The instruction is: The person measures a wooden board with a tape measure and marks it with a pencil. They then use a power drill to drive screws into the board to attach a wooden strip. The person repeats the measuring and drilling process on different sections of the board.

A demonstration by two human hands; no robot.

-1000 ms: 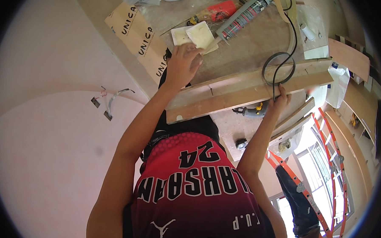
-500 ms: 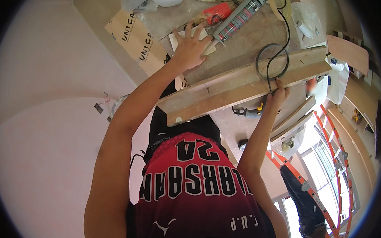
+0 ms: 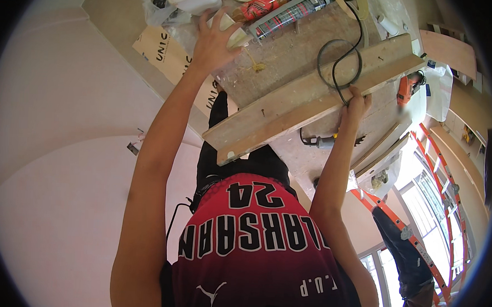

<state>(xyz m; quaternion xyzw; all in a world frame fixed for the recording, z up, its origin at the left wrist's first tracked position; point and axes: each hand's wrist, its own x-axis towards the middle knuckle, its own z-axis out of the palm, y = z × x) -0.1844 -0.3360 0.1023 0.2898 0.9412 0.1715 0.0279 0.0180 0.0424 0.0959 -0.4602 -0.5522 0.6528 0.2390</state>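
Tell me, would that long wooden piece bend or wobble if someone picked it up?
The long wooden piece would probably stay stiff, since its two lengthwise faces meet at an angle. Lifted from one end, it might swing or dip, being much longer than wide. The looped black cable lying across it could slide or drag along.

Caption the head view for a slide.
Left hand spread at a pale squarish item; right hand at the edge of a long wooden piece, black cable looped across it.
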